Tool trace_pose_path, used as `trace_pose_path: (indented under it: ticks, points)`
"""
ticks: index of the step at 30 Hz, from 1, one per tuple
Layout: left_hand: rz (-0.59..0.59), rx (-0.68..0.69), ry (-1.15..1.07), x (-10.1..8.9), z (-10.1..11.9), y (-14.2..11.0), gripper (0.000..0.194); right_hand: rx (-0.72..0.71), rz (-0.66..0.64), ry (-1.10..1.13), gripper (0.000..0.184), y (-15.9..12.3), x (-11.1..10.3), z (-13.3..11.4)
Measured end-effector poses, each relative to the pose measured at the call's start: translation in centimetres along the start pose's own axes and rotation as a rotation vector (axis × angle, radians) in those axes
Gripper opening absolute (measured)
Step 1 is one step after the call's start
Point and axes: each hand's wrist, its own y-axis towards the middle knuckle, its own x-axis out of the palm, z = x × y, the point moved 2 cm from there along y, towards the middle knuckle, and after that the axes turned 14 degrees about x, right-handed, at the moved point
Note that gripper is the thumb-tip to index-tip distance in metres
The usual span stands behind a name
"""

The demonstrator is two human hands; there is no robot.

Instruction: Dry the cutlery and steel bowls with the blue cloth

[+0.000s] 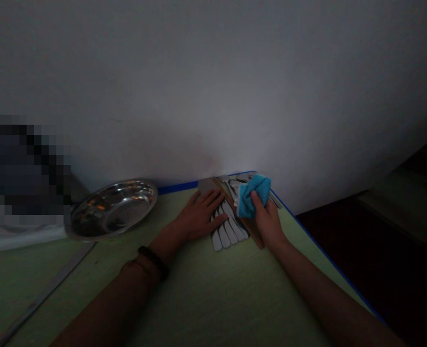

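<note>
Our left hand point(201, 217) lay palm down and open over a fan of metal cutlery handles point(217, 243), fingers loosely spread, while our right hand point(269, 222) gripped a bunched blue cloth point(260, 189), thumb pressed on top. We had both at the far corner of the green surface point(199, 294), near the wall point(213, 96), the cloth just right of the handles; whether it touched the pieces beneath, we could not tell. To work well there, we judged, we needed a light, steady left palm so the loose pieces would not slide apart, and a firm pinch on the cloth so no fold would snag a tip. The handles pointed their rounded ends toward us, their long axes running from the wall side to our side and slanting a little rightward. Slim wooden sticks point(258, 239) lay beside them, slanting from far left to near right. The cloth was too crumpled to show a clear long axis; its pale edge faced left.
</note>
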Motion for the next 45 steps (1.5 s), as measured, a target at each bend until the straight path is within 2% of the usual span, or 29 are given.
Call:
trace_pose_path:
  ticks: [5,9,15,20,25,29,32,39,45]
  points:
    - [0.006,0.013,0.015,0.5,0.0,0.6,0.067,0.018,-0.011,0.076,0.041,0.4,0.0,0.3]
    - [0.016,0.026,0.014,0.3,0.1,0.3,0.067,0.066,0.035,0.134,0.043,0.7,0.0,0.9]
    - [0.032,0.017,0.011,0.1,0.3,0.3,0.07,0.059,0.029,0.147,0.045,0.9,0.1,1.0]
    - [0.002,-0.023,0.021,0.0,0.6,0.5,0.076,0.05,-0.003,0.144,0.044,0.9,0.2,0.9]
    - [0.032,-0.047,0.044,-0.2,0.5,0.4,0.077,0.1,-0.027,0.171,0.042,0.9,0.2,0.9]
    - [0.023,-0.094,0.05,0.0,0.4,0.3,0.082,0.08,-0.054,0.18,0.042,0.9,0.2,0.7]
    - [0.029,-0.113,0.04,-0.1,0.5,0.4,0.08,0.093,-0.056,0.185,0.042,0.8,0.2,0.7]
    - [0.126,-0.147,0.07,-0.6,0.2,0.6,0.067,0.087,-0.061,0.178,0.041,0.6,0.0,0.5]
    - [0.062,-0.109,0.027,-0.1,0.2,0.6,0.073,0.078,-0.059,0.16,0.042,0.7,0.1,0.6]
